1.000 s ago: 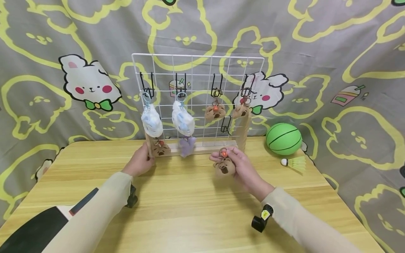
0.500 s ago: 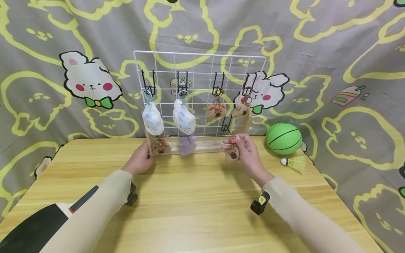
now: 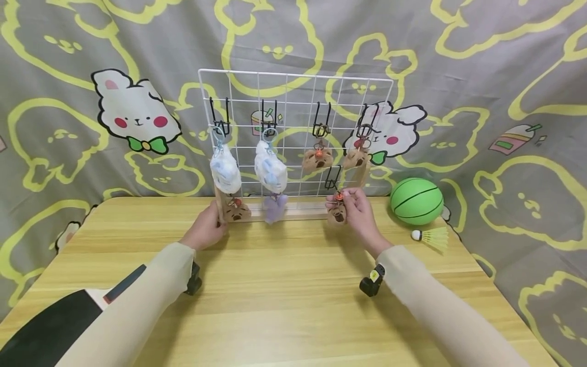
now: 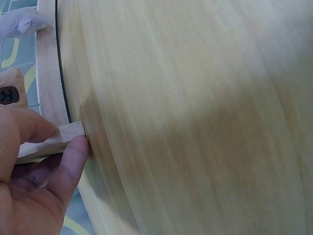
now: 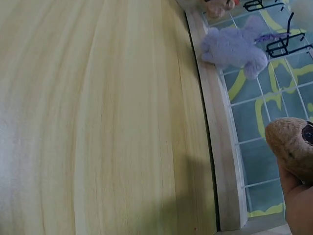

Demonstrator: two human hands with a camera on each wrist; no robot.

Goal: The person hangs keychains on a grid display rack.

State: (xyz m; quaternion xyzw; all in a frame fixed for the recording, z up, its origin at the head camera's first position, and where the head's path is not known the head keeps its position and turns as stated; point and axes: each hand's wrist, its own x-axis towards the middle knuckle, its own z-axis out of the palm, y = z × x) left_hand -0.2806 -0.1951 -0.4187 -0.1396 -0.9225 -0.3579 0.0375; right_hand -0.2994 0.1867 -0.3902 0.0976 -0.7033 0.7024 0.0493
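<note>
A white wire grid rack (image 3: 295, 72) stands in a wooden base at the back of the table. My left hand (image 3: 206, 227) pinches the left wooden foot (image 4: 57, 139) of that rack. In my right hand (image 3: 361, 214) a brown plush bear keychain (image 3: 338, 214) is held by its top, near a red bell, just below the bare lower-right black hook (image 3: 332, 178). Whether its ring touches the hook cannot be made out. Two white-blue plush keychains (image 3: 270, 165), two brown bear keychains (image 3: 317, 158) and, lower down, another bear (image 3: 237, 211) and a purple plush (image 3: 274, 208) hang on the rack.
Right of the rack lie a green ball (image 3: 417, 201) and a yellow shuttlecock (image 3: 431, 236). A patterned grey curtain (image 3: 293, 30) covers the wall close behind. At the table's (image 3: 284, 295) lower left sits a black and white object (image 3: 55, 326).
My right hand has carried the bear keychain up and to the right, toward the lower-right hook. My left hand keeps its hold on the rack's foot. The head view has shifted slightly.
</note>
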